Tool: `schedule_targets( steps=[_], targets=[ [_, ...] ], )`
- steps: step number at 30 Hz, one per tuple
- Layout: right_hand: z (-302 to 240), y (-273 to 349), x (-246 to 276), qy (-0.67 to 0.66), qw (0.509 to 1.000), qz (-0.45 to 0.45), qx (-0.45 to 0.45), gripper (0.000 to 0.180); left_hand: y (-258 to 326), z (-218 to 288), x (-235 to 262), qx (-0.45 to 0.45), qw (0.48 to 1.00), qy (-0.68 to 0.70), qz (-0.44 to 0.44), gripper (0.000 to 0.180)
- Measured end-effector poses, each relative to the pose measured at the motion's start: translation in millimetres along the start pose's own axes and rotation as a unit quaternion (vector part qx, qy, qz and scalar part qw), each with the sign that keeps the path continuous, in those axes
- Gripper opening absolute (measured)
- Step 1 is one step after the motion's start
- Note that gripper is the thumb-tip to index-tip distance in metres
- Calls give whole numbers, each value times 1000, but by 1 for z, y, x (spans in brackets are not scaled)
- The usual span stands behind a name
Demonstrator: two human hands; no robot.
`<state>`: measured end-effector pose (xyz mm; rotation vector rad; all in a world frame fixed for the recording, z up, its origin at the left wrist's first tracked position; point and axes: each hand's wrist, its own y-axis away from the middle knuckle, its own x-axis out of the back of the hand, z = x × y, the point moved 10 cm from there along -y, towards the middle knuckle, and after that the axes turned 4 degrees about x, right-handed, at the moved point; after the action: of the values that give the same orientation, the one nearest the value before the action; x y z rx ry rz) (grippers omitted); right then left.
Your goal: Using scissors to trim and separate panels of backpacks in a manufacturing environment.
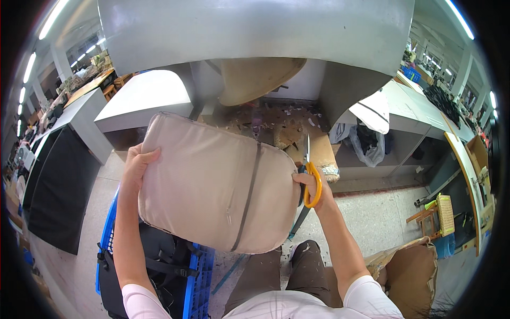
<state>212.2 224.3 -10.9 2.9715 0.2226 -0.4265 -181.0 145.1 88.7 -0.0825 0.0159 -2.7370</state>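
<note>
A large beige padded fabric panel (196, 175) with rounded corners is held up in front of me. A thin dark strip (248, 194) runs across its right part. My left hand (139, 164) is closed on the panel's left edge, thumb on the near face. At the opposite edge, my right hand (313, 186) pinches the panel between thumb and fingers. That same hand also holds scissors (312, 199) with orange handles, their blades pointing up and away from the panel. Fingers behind the panel are partly hidden.
A grey metal housing (255, 32) overhangs the work spot, with scraps and a cardboard box (321, 151) beneath. At lower left stands a blue crate (199, 282) holding black bags (159, 266). An open brown sack (411, 271) and a small wooden stool (430, 220) are at right.
</note>
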Motion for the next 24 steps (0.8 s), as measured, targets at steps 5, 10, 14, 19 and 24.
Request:
schedule_targets(
  steps=[5, 10, 14, 19, 24],
  targets=[
    [13, 7, 18, 6, 1000, 16, -12, 34, 1, -16, -7, 21, 1000, 20, -11, 20],
    [30, 5, 33, -7, 1000, 21, -22, 32, 2, -12, -20, 23, 1000, 2, -19, 22],
    [21, 3, 34, -11, 999, 33, 2, 29, -1, -6, -28, 28, 999, -7, -19, 22],
    [17, 6, 36, -12, 999, 36, -9, 33, -6, -7, -28, 27, 999, 5, -19, 24],
    [20, 9, 46, -32, 999, 31, 18, 28, -2, -8, -43, 29, 998, 2, -51, 24]
  ],
)
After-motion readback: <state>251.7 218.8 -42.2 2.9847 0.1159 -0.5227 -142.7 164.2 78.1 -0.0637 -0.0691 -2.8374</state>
